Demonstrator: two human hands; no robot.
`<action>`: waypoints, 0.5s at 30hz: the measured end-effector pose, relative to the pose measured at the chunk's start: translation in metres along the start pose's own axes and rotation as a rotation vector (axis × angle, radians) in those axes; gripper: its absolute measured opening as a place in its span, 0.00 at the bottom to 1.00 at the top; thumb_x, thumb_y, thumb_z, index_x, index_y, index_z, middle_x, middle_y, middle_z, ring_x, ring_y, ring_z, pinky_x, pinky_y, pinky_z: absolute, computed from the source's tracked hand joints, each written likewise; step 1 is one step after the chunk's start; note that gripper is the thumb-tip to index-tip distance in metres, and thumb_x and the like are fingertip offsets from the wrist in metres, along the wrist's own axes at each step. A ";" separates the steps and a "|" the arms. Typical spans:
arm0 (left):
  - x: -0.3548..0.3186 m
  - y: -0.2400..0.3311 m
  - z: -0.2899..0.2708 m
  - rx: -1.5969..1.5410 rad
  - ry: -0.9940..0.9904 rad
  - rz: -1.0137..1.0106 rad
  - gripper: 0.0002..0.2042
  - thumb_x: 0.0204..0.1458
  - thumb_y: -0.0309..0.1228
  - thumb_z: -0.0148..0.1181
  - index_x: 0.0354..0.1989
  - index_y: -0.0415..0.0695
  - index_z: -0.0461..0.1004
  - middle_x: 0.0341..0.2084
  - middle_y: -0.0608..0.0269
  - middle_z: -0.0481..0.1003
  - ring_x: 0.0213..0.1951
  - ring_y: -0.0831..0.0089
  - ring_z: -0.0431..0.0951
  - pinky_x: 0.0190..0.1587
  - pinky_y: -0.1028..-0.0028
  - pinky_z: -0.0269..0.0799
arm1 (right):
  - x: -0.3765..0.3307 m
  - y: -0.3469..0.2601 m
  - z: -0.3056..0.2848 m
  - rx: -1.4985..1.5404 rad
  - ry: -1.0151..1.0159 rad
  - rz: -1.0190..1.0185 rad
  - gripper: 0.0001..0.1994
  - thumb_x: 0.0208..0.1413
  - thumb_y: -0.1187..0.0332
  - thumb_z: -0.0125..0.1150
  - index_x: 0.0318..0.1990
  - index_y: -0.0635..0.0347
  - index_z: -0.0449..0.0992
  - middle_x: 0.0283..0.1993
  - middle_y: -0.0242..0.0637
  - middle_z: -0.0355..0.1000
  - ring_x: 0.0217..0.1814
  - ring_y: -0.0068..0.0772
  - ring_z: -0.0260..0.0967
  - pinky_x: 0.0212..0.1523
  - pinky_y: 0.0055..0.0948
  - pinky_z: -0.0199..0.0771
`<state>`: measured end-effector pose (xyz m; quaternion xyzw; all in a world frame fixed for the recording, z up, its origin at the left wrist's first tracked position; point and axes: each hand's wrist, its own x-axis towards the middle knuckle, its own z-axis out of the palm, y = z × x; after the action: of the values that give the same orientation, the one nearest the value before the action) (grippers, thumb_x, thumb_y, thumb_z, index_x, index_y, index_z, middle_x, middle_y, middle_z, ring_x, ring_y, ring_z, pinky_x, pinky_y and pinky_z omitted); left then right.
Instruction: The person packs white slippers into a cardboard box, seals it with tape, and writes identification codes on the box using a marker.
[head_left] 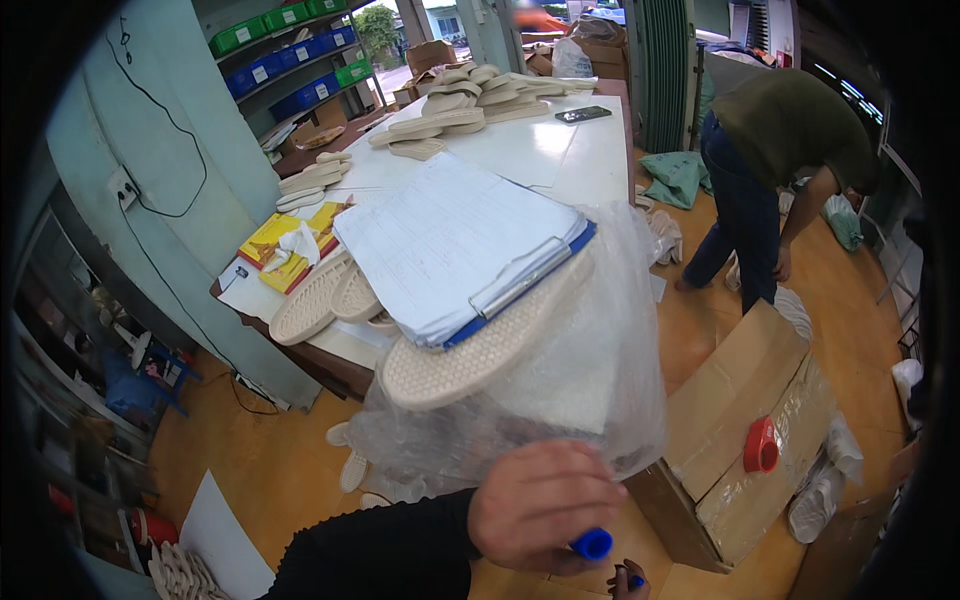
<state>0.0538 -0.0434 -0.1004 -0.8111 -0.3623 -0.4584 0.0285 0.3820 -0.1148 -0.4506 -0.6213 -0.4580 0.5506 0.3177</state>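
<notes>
My left hand [540,505] comes from a black sleeve at the lower edge, fingers curled around a blue marker cap [592,544] whose hollow end faces up. Just right of it, only the fingertips of my right hand [628,582] show, closed on a thin blue marker [636,581], mostly hidden. Beyond my hands, a blue clipboard [535,277] carries a thick stack of white sheets [450,240]. It rests on a beige woven-textured sole [440,375] over a clear plastic bag [625,340] at the table's near end.
More soles [310,300] and a yellow-red packet [290,245] lie on the white table [560,150], with a phone [583,115] farther back. At right, red tape [761,445] sits on a cardboard box [730,400]. A person [780,150] bends beyond it.
</notes>
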 end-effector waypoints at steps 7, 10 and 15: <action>-0.044 -0.036 0.076 0.495 -0.384 0.221 0.21 0.53 0.50 0.60 0.37 0.40 0.77 0.41 0.56 0.79 0.52 0.57 0.76 0.61 0.51 0.63 | 0.098 0.051 0.011 -0.301 -0.063 -0.471 0.18 0.56 0.65 0.64 0.52 0.63 0.74 0.46 0.48 0.77 0.48 0.47 0.76 0.49 0.35 0.76; -0.049 -0.042 0.074 0.785 -0.409 0.296 0.19 0.60 0.46 0.53 0.40 0.39 0.75 0.45 0.55 0.78 0.56 0.54 0.74 0.66 0.48 0.54 | 0.120 0.114 0.008 -0.442 0.062 -0.344 0.19 0.56 0.59 0.62 0.52 0.60 0.75 0.48 0.48 0.76 0.49 0.51 0.74 0.51 0.39 0.74; -0.033 -0.054 0.063 0.982 -0.244 0.248 0.09 0.55 0.32 0.56 0.37 0.39 0.76 0.36 0.49 0.78 0.47 0.56 0.77 0.53 0.62 0.70 | 0.138 0.168 -0.006 -0.637 0.222 -0.359 0.15 0.53 0.62 0.62 0.46 0.57 0.76 0.42 0.46 0.77 0.43 0.49 0.75 0.45 0.40 0.76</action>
<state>0.0556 0.0012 -0.1771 -0.7865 -0.4363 -0.1299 0.4173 0.4207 -0.0510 -0.6543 -0.6545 -0.6707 0.2458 0.2477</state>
